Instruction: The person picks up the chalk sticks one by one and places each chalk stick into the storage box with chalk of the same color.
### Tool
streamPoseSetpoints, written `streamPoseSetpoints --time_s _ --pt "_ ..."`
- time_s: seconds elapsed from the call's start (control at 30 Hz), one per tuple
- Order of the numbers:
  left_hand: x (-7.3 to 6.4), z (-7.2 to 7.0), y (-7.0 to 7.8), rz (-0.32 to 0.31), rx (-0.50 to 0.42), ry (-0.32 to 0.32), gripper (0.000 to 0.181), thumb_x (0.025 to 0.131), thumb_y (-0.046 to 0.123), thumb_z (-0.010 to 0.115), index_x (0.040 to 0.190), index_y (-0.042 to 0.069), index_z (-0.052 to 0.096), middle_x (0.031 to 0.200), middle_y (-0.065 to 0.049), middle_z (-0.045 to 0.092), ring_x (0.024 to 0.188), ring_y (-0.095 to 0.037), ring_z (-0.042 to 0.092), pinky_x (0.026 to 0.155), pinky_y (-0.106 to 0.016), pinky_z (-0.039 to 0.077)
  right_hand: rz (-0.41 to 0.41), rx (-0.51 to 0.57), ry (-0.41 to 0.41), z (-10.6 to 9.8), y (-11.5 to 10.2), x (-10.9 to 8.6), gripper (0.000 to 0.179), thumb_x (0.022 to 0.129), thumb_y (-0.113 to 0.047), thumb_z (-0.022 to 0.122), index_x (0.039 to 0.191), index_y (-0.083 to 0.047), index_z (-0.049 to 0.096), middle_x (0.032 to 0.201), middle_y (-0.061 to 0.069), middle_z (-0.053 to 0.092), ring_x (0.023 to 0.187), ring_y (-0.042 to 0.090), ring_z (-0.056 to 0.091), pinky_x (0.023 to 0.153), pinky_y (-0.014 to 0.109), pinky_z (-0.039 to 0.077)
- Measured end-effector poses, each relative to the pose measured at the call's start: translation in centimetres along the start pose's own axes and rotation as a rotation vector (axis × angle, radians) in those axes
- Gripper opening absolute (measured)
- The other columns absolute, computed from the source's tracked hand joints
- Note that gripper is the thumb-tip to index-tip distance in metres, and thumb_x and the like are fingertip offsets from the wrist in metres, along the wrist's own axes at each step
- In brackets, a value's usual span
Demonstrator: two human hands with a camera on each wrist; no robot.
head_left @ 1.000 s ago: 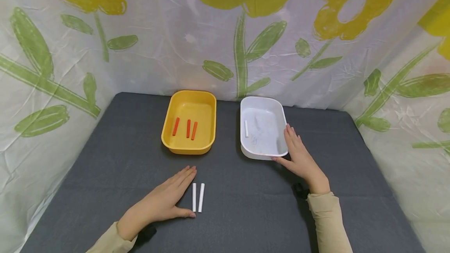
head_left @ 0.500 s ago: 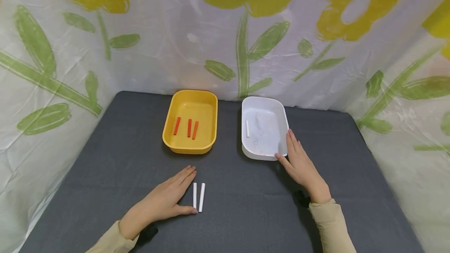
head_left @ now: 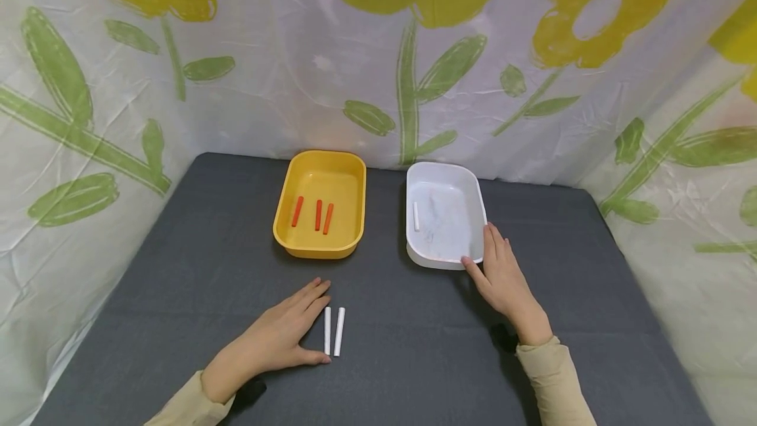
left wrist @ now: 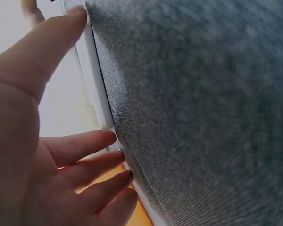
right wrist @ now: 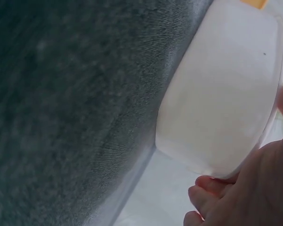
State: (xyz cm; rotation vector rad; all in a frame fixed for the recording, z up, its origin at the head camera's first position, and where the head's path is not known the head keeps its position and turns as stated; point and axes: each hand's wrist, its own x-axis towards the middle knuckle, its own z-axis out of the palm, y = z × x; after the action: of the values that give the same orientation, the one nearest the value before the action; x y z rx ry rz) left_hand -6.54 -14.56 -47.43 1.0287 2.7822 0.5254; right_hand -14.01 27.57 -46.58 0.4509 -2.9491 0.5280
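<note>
Two white chalk sticks point(head_left: 339, 332) lie side by side on the dark cloth, at the lower middle of the head view. Beside the left one rests my left hand point(head_left: 272, 340), fingers extended past its far end and thumb at its near end, with nothing gripped. My right hand point(head_left: 505, 281) touches the near right corner of a white tray point(head_left: 434, 264), thumb at the front rim and fingers along the right side. One white chalk stick point(head_left: 416, 217) lies in that tray. In the right wrist view, fingertips point(right wrist: 205, 181) meet the tray's outer wall point(right wrist: 221, 94).
A yellow tray point(head_left: 319, 254) holds red chalk sticks point(head_left: 318, 215) and stands left of the white tray. Both trays sit near the far edge of the cloth-covered table point(head_left: 414, 360). A flower-patterned curtain point(head_left: 266, 84) hangs behind and at both sides.
My right hand has slid slightly toward me along the white tray's side, and its thumb has come up to the front rim. My left hand and the chalk sticks stay nearly in place.
</note>
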Motion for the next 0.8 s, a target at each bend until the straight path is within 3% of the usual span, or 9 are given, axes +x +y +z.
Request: streamPoseSetpoints --time_s 0.5,0.8 --pt "0.25 0.17 -0.02 0.077 0.032 0.089 0.082 0.078 0.055 0.079 0.131 -0.004 0.057 0.149 -0.019 0.045 0.140 -0.035 0.039 0.106 -0.049 0.042 -0.013 0.007 -0.010 -0.25 0.10 0.07 0.083 0.104 -0.045 0.046 0.155 0.009 0.008 0.163 0.025 0.007 0.150 0.038 0.008 0.118 0.060 0.012" --pt "0.42 -0.52 0.44 0.055 -0.020 0.060 0.081 0.077 0.052 0.081 0.131 -0.003 0.056 0.146 -0.018 0.048 0.139 -0.034 0.042 0.109 -0.049 0.040 -0.009 0.020 -0.019 -0.16 0.22 0.12 0.083 0.104 -0.045 0.045 0.155 0.008 0.007 0.163 0.024 0.007 0.150 0.037 0.009 0.118 0.059 0.012"
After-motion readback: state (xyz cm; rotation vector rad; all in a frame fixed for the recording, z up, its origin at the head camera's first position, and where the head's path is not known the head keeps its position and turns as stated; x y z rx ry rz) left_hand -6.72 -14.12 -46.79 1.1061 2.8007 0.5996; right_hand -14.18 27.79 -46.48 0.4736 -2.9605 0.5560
